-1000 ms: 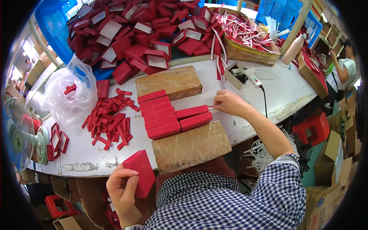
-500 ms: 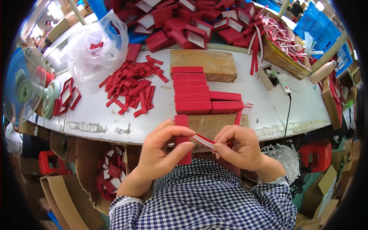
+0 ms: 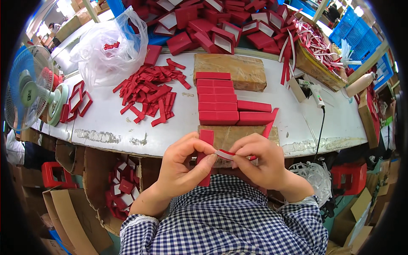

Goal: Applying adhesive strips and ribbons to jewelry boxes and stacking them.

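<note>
Close in front of me, my left hand [image 3: 182, 161] is closed around a long narrow red piece [image 3: 207, 137]. Its thumb and index fingertip meet at one end of a thin red strip with a white side [image 3: 224, 154]. My right hand [image 3: 263, 161] pinches that same strip further along, its lower fingers curled in. A red band [image 3: 270, 123] rises behind my right hand; whether it belongs to the strip is hidden. Just beyond both hands, red boxes [image 3: 217, 117] lie in rows, next to a tape-wrapped brown block [image 3: 225, 132].
A heap of short red pieces [image 3: 148, 91] lies left of the boxes, near a plastic bag [image 3: 110, 59] and a fan [image 3: 32, 91]. Open red boxes [image 3: 212, 29] pile up at the back. A carton of strips [image 3: 321, 51] and a corded power strip [image 3: 316, 95] are at right.
My fingers have come closer together along the strip, which now bows slightly. The narrow red piece has shifted a little. The whole view has moved slightly.
</note>
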`<state>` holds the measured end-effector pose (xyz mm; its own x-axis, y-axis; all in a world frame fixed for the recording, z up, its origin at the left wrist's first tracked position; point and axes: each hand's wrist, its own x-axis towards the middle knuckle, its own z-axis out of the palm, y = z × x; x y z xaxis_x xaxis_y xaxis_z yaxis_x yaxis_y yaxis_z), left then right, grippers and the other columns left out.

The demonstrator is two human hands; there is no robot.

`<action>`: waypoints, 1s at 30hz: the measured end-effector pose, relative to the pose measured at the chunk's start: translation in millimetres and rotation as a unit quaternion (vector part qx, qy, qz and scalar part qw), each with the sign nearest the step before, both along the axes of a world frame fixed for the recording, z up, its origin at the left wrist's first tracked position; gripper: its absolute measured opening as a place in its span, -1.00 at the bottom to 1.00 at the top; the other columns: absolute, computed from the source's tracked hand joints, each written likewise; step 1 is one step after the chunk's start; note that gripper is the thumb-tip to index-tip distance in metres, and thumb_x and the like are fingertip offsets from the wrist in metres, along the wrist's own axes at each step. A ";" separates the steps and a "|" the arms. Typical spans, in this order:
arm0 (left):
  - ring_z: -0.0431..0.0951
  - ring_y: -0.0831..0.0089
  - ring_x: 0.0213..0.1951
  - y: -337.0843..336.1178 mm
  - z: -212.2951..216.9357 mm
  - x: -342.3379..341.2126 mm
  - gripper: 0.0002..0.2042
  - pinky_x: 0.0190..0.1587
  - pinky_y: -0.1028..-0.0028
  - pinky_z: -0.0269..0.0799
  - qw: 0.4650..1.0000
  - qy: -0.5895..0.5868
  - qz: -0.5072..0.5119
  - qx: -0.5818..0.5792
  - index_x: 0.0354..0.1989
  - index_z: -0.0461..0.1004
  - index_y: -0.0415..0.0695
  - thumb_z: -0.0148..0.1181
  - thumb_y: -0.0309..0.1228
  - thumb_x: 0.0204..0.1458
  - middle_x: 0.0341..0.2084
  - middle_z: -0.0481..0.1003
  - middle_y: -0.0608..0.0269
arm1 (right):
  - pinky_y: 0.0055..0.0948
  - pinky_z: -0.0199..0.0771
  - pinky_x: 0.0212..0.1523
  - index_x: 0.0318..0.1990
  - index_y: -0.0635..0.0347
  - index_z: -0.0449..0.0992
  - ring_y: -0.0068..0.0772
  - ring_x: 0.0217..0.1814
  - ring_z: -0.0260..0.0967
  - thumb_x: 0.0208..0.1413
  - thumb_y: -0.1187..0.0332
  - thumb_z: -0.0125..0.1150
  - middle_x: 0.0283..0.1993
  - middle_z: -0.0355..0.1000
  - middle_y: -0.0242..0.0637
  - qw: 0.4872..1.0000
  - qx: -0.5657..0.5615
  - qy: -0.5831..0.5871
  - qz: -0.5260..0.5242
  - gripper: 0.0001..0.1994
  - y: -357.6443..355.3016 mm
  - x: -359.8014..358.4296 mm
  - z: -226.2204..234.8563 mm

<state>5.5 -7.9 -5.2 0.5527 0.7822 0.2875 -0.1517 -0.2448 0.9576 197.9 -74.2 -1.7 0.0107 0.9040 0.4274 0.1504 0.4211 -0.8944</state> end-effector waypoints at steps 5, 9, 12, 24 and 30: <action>0.27 0.63 -0.57 -2.1 3.2 2.3 -0.93 -0.53 0.61 0.13 0.998 0.024 0.006 0.052 -0.43 0.47 -0.21 0.19 -0.63 -0.10 -0.57 0.32 0.37 | -0.50 0.50 -0.44 -0.21 0.32 0.45 -0.28 -0.35 0.48 -0.05 0.58 0.27 -0.27 0.45 -0.13 0.974 0.156 -0.165 -0.020 -0.79 8.3 -8.4 7.4; 0.27 0.59 -0.62 -5.1 15.7 0.7 -0.91 -0.59 0.58 0.13 0.988 0.086 0.013 0.131 -0.45 0.47 -0.21 0.21 -0.64 -0.16 -0.62 0.31 0.33 | -0.50 0.49 -0.44 -0.22 0.33 0.48 -0.30 -0.35 0.49 -0.03 0.57 0.25 -0.29 0.48 -0.16 0.992 0.048 -0.114 0.033 -0.81 2.7 -2.7 10.5; 0.27 0.57 -0.64 -8.5 19.0 0.6 -0.90 -0.62 0.56 0.13 0.980 0.110 0.005 0.166 -0.46 0.47 -0.22 0.20 -0.65 -0.19 -0.63 0.29 0.31 | -0.52 0.48 -0.45 -0.26 0.32 0.50 -0.35 -0.37 0.50 -0.01 0.56 0.23 -0.31 0.50 -0.19 0.990 0.005 -0.125 0.063 -0.87 1.3 0.3 12.8; 0.39 0.44 -0.44 -22.4 23.9 6.4 -0.96 -0.33 0.51 0.33 0.978 -0.138 0.112 -0.106 -0.56 0.32 -0.19 0.03 -0.59 -0.20 -0.51 0.36 0.22 | -0.45 0.49 -0.42 -0.44 0.28 0.36 -0.27 -0.41 0.49 -0.22 0.61 0.08 -0.31 0.51 -0.11 0.913 0.183 -0.227 -0.285 -0.88 -45.2 55.7 -16.2; 0.38 0.39 -0.38 1.2 20.5 -15.0 -0.90 -0.37 0.45 0.37 0.963 -0.230 0.105 -0.088 -0.46 0.21 -0.19 -0.10 -0.44 0.03 -0.47 0.31 0.16 | -0.35 0.41 -0.13 -0.42 0.31 0.41 -0.22 -0.18 0.41 -0.06 0.50 0.07 -0.13 0.45 -0.13 0.733 -0.113 -0.273 -0.612 -0.94 -212.8 216.4 -97.1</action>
<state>-9.4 -6.7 15.4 0.2224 0.9221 0.3167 -0.5351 -0.1560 0.8303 414.3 -287.0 -98.8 0.7565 0.4078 0.5113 0.6540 -0.4780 -0.5863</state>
